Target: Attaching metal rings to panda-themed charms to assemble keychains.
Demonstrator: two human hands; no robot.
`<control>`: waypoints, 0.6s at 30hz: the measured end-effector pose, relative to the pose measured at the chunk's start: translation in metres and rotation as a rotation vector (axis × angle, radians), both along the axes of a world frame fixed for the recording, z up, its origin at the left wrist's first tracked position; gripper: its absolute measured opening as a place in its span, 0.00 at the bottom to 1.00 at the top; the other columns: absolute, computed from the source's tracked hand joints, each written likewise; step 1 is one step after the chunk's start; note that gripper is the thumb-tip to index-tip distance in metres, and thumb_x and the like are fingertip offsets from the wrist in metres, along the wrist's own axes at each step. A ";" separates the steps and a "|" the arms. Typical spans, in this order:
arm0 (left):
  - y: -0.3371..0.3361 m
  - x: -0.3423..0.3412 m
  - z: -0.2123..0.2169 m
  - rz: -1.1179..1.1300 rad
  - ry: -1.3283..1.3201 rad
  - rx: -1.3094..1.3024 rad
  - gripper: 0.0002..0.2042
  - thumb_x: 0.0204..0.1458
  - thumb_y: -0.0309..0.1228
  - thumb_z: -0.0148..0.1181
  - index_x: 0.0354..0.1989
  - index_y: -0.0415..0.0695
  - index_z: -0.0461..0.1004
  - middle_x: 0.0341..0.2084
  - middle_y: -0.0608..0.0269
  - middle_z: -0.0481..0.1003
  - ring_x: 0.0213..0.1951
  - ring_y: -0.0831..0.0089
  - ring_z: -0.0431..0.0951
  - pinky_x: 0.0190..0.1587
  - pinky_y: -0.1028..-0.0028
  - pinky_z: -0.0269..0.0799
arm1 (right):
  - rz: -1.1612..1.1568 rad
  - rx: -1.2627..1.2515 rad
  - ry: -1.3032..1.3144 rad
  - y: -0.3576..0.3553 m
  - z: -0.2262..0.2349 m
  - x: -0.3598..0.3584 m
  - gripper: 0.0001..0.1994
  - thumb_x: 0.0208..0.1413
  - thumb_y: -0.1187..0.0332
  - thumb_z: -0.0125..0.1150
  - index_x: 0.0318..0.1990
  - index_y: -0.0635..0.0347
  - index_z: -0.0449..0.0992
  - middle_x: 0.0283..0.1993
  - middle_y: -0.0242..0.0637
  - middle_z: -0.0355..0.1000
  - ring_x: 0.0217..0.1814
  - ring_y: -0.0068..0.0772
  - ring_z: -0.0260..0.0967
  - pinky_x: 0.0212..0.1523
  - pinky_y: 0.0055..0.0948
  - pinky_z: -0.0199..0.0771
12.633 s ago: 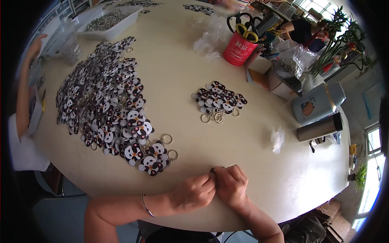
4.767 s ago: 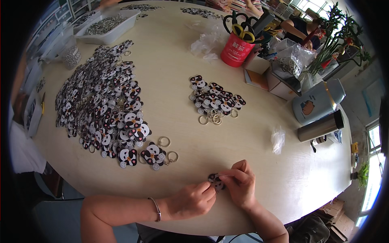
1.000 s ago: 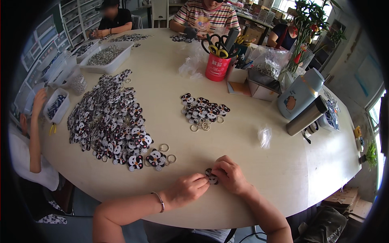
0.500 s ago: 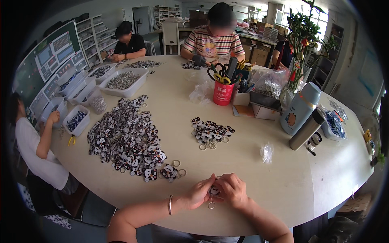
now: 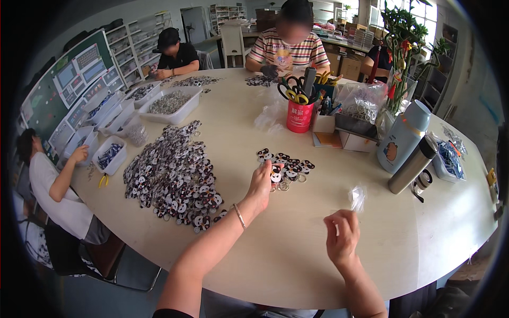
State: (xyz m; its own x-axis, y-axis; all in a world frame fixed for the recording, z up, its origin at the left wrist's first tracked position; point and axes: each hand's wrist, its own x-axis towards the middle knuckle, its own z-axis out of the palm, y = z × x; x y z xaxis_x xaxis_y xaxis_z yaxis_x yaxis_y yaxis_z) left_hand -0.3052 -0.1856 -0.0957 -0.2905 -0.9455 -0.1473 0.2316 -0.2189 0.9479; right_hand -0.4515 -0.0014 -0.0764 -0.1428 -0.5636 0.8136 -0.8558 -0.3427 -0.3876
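My left hand (image 5: 260,186) reaches out over the small heap of panda key rings (image 5: 292,167) in the middle of the table. Its fingers are closed on a panda key ring (image 5: 275,174), whose black-and-white face shows beside the fingertips. Whether that piece touches the heap, I cannot tell. My right hand (image 5: 344,237) is raised above the table's near side, fingers curled in toward the thumb, with nothing visible in them. Just beyond it lies a crumpled clear plastic bag (image 5: 357,198). To the left spreads a large pile of panda pieces (image 5: 177,177).
White tubs (image 5: 191,105) of metal rings and small parts stand far left, near yellow-handled pliers (image 5: 104,181). A red can (image 5: 299,117) of scissors, a cardboard box (image 5: 354,142), a blue flask (image 5: 405,135) and a steel flask (image 5: 413,165) stand right. Other people sit around the table.
My hands have parted. The left has moved forward to the small heap with a panda key ring; the right has shifted right. The key ring with loose rings beside the large pile is gone from there.
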 end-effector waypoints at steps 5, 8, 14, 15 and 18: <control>-0.047 0.033 -0.005 0.095 -0.707 -0.784 0.15 0.54 0.32 0.60 0.46 0.38 0.73 0.37 0.57 0.74 0.36 0.65 0.75 0.43 0.68 0.71 | -0.448 0.248 -0.052 -0.023 -0.032 -0.066 0.03 0.48 0.78 0.63 0.29 0.62 0.74 0.34 0.38 0.68 0.38 0.42 0.68 0.36 0.38 0.69; -0.028 0.068 0.027 0.007 -0.853 -0.993 0.15 0.48 0.29 0.63 0.45 0.40 0.73 0.40 0.55 0.72 0.38 0.60 0.74 0.44 0.66 0.71 | -0.553 0.325 0.023 -0.020 -0.041 -0.084 0.02 0.48 0.78 0.62 0.29 0.62 0.75 0.35 0.37 0.68 0.40 0.40 0.67 0.38 0.37 0.69; 0.050 0.150 0.029 -0.269 -1.321 -1.021 0.20 0.42 0.36 0.69 0.42 0.40 0.75 0.36 0.59 0.70 0.43 0.63 0.70 0.45 0.67 0.69 | -0.654 0.376 0.037 -0.019 -0.042 -0.088 0.03 0.48 0.77 0.63 0.31 0.62 0.77 0.34 0.37 0.68 0.37 0.41 0.68 0.36 0.37 0.69; 0.062 0.154 0.030 -0.281 -1.419 -1.002 0.19 0.43 0.38 0.69 0.40 0.40 0.75 0.37 0.59 0.69 0.43 0.62 0.69 0.46 0.67 0.69 | -0.652 0.381 0.042 -0.020 -0.039 -0.084 0.03 0.48 0.77 0.63 0.31 0.62 0.77 0.34 0.37 0.68 0.37 0.41 0.68 0.36 0.37 0.69; 0.076 0.156 0.020 -0.247 -1.506 -0.968 0.19 0.41 0.41 0.70 0.37 0.42 0.76 0.38 0.60 0.67 0.43 0.62 0.67 0.44 0.67 0.69 | -0.670 0.315 0.029 -0.020 -0.031 -0.079 0.05 0.50 0.76 0.62 0.35 0.61 0.78 0.36 0.36 0.69 0.40 0.40 0.69 0.39 0.36 0.71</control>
State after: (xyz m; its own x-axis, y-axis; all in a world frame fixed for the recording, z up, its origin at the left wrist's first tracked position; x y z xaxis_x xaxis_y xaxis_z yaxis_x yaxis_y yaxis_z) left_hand -0.1493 -0.1095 -0.0756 -0.5754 -0.8077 0.1287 -0.8040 0.5875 0.0920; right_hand -0.5302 -0.0218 -0.1078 -0.5195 -0.5702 0.6364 -0.8536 0.3807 -0.3557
